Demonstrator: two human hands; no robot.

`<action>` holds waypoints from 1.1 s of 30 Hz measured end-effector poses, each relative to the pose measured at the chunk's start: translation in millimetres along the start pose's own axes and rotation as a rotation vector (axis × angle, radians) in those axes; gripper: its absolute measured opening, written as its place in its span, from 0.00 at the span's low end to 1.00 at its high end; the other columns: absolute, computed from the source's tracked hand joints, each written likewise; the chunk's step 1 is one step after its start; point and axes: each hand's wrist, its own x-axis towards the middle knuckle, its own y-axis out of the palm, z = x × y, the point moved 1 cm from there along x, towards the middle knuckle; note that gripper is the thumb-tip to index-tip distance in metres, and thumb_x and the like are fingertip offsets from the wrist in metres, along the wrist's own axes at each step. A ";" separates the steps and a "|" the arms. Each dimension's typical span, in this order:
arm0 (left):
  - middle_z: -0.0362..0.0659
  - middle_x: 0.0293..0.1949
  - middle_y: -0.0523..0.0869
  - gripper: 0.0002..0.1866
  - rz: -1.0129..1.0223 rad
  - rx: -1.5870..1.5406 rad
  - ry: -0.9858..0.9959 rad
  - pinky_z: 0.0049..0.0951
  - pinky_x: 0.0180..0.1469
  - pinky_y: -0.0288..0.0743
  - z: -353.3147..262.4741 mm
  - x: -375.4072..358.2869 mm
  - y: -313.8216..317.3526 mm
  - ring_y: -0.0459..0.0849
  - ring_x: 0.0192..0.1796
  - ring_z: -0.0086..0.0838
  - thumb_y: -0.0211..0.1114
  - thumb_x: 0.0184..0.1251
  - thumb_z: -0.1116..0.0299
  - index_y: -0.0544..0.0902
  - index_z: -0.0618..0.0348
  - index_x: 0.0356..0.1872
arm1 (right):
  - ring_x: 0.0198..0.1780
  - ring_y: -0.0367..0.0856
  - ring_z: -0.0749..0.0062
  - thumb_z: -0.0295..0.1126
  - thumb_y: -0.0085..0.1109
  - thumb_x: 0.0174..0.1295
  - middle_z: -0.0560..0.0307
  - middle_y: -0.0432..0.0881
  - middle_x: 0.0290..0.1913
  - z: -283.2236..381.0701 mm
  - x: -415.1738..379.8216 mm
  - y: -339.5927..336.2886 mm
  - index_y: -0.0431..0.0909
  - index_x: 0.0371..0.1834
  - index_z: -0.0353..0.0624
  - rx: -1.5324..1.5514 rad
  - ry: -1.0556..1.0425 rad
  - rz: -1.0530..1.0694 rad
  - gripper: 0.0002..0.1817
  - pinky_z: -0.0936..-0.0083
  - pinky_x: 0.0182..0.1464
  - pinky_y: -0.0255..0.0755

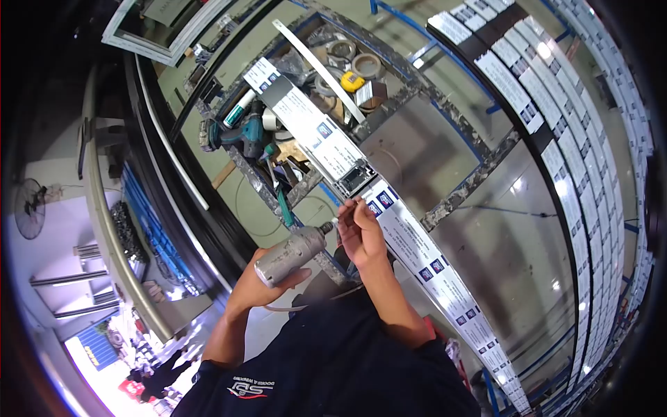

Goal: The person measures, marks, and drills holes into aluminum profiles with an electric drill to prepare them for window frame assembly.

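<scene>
My left hand [260, 281] is closed around a worn grey power driver [292, 256], its nose pointing to the right. Close to that nose is my right hand [361, 233], fingers pinched together; whatever small thing they hold is too small to make out. Just beyond my fingertips is the open dark end of a profile covered in printed white film [306, 118]. A second film-covered profile [438, 264] runs from there down to the lower right.
A paint-spattered metal frame stand [458, 194] carries the profiles. On it lie a teal cordless drill [253, 132], a yellow tape measure [352, 81], tape rolls [366, 65] and a white strip [319, 69]. More film-covered profiles [556, 104] line the right side.
</scene>
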 end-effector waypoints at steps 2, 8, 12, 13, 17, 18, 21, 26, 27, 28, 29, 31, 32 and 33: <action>0.39 0.28 0.89 0.15 0.015 0.009 -0.103 0.28 0.34 0.81 -29.7 20.2 3.1 0.88 0.29 0.24 0.82 0.71 0.68 0.88 0.65 0.50 | 0.55 0.92 0.65 0.33 0.64 0.83 0.58 0.91 0.53 -0.4 19.4 -10.5 0.82 0.57 0.48 0.109 0.033 0.032 0.07 0.69 0.59 0.87; 0.40 0.37 0.91 0.20 -0.039 0.057 -0.297 0.30 0.37 0.82 -74.8 60.4 16.9 0.86 0.32 0.22 0.81 0.71 0.68 0.88 0.65 0.59 | 0.59 0.91 0.67 0.32 0.65 0.81 0.59 0.91 0.56 5.5 47.5 -25.0 0.83 0.59 0.48 0.328 0.124 0.067 0.09 0.72 0.62 0.85; 0.39 0.36 0.90 0.24 -0.018 0.118 -0.322 0.29 0.37 0.81 -85.3 75.6 18.8 0.85 0.33 0.22 0.82 0.71 0.66 0.87 0.65 0.62 | 0.64 0.89 0.74 0.27 0.64 0.80 0.67 0.91 0.60 0.2 58.9 -39.4 0.84 0.62 0.52 0.361 0.151 0.087 0.11 0.68 0.58 0.84; 0.39 0.35 0.90 0.24 -0.001 0.156 -0.329 0.29 0.37 0.81 -88.3 78.7 19.1 0.85 0.33 0.22 0.82 0.71 0.65 0.87 0.65 0.63 | 0.64 0.88 0.75 0.27 0.64 0.80 0.67 0.90 0.61 -1.0 60.1 -42.9 0.84 0.62 0.52 0.364 0.157 0.080 0.12 0.68 0.59 0.83; 0.39 0.34 0.89 0.24 -0.015 0.181 -0.339 0.30 0.38 0.80 -91.0 86.2 22.9 0.84 0.34 0.22 0.82 0.71 0.63 0.88 0.65 0.62 | 0.64 0.88 0.75 0.27 0.62 0.81 0.67 0.90 0.61 0.5 59.6 -43.3 0.84 0.63 0.53 0.349 0.153 0.036 0.12 0.69 0.60 0.80; 0.39 0.34 0.89 0.24 -0.014 0.227 -0.334 0.30 0.39 0.80 -91.1 87.4 22.8 0.84 0.34 0.22 0.82 0.71 0.63 0.88 0.65 0.62 | 0.63 0.88 0.73 0.27 0.62 0.81 0.65 0.90 0.59 1.7 60.3 -40.1 0.83 0.62 0.51 0.361 0.150 0.016 0.11 0.70 0.60 0.82; 0.39 0.34 0.89 0.24 -0.011 0.263 -0.325 0.30 0.39 0.80 -87.8 88.7 22.6 0.84 0.34 0.23 0.82 0.70 0.61 0.88 0.65 0.62 | 0.60 0.89 0.67 0.28 0.62 0.82 0.60 0.90 0.56 1.9 60.4 -37.8 0.82 0.60 0.48 0.389 0.149 -0.025 0.09 0.71 0.61 0.84; 0.39 0.36 0.89 0.25 0.006 0.286 -0.343 0.31 0.41 0.81 -90.5 92.2 21.5 0.84 0.35 0.23 0.83 0.70 0.61 0.88 0.63 0.63 | 0.60 0.89 0.67 0.30 0.61 0.83 0.60 0.90 0.56 2.7 64.6 -39.5 0.83 0.60 0.48 0.416 0.161 0.052 0.08 0.70 0.62 0.85; 0.39 0.37 0.89 0.26 0.010 0.271 -0.377 0.31 0.42 0.81 -96.7 93.9 20.9 0.85 0.37 0.24 0.83 0.69 0.61 0.88 0.63 0.63 | 0.60 0.90 0.67 0.31 0.61 0.83 0.60 0.90 0.56 1.8 64.4 -39.7 0.83 0.60 0.48 0.423 0.155 0.049 0.08 0.70 0.62 0.86; 0.39 0.38 0.89 0.27 0.015 0.256 -0.410 0.31 0.44 0.82 -99.7 96.1 19.7 0.85 0.38 0.24 0.83 0.69 0.62 0.87 0.63 0.64 | 0.61 0.90 0.66 0.31 0.61 0.83 0.59 0.91 0.57 1.0 64.8 -40.1 0.83 0.60 0.48 0.430 0.150 0.045 0.08 0.69 0.62 0.86; 0.39 0.39 0.89 0.28 0.017 0.254 -0.365 0.31 0.46 0.82 -97.5 98.2 17.6 0.85 0.40 0.25 0.84 0.69 0.62 0.87 0.63 0.65 | 0.61 0.90 0.66 0.32 0.61 0.83 0.59 0.91 0.57 0.7 64.6 -38.6 0.83 0.61 0.48 0.437 0.145 0.041 0.09 0.68 0.63 0.87; 0.40 0.42 0.90 0.29 0.023 0.251 -0.274 0.32 0.49 0.82 -91.6 103.5 9.9 0.86 0.43 0.26 0.84 0.68 0.62 0.85 0.63 0.66 | 0.60 0.91 0.66 0.32 0.61 0.83 0.57 0.91 0.57 0.3 63.0 -35.4 0.83 0.61 0.47 0.483 0.134 0.031 0.09 0.68 0.62 0.89; 0.42 0.45 0.91 0.31 0.080 0.288 -0.281 0.32 0.55 0.82 -94.5 109.8 4.1 0.86 0.47 0.27 0.84 0.68 0.63 0.84 0.63 0.69 | 0.59 0.92 0.66 0.32 0.61 0.84 0.57 0.91 0.57 0.2 63.1 -33.4 0.83 0.61 0.46 0.506 0.126 0.003 0.09 0.69 0.61 0.89; 0.42 0.45 0.91 0.31 0.093 0.297 -0.259 0.31 0.53 0.83 -94.8 115.4 1.5 0.87 0.46 0.27 0.84 0.68 0.63 0.84 0.63 0.69 | 0.58 0.92 0.66 0.32 0.61 0.84 0.56 0.91 0.57 -1.0 63.4 -34.2 0.83 0.61 0.45 0.529 0.117 -0.023 0.09 0.69 0.60 0.90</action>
